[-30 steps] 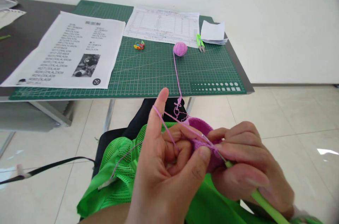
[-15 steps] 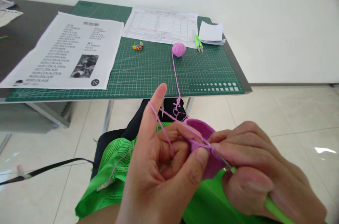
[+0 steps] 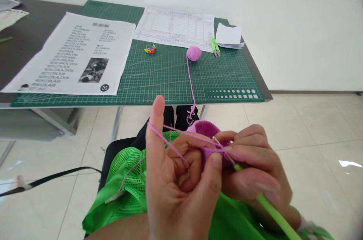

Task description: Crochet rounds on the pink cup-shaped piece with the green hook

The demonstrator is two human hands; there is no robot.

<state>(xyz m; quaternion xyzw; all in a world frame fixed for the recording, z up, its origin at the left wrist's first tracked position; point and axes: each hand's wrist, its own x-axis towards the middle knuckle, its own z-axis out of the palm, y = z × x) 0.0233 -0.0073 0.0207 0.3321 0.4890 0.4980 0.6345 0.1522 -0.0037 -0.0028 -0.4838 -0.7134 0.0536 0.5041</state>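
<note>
My left hand pinches the edge of a pink crocheted piece between thumb and fingers. Its index finger points up, with pink yarn looped round it and running down to the work. A crochet hook with a green handle is gripped in my right hand. The hook's metal tip shows just above the edge of the piece, against the yarn. Part of the crocheted piece is hidden behind my fingers. On the table lies a pink yarn ball, its strand hanging over the front edge in a tangle.
A green cutting mat covers much of the dark table. On it are a printed pattern sheet, a form, colourful stitch markers, green thread snips and a stack of white paper. Green fabric covers my lap.
My right hand has shifted left and turned, and the hook's tip now stands out above the edge of the work. The raised left index finger has moved left and straightened, drawing the yarn along.
</note>
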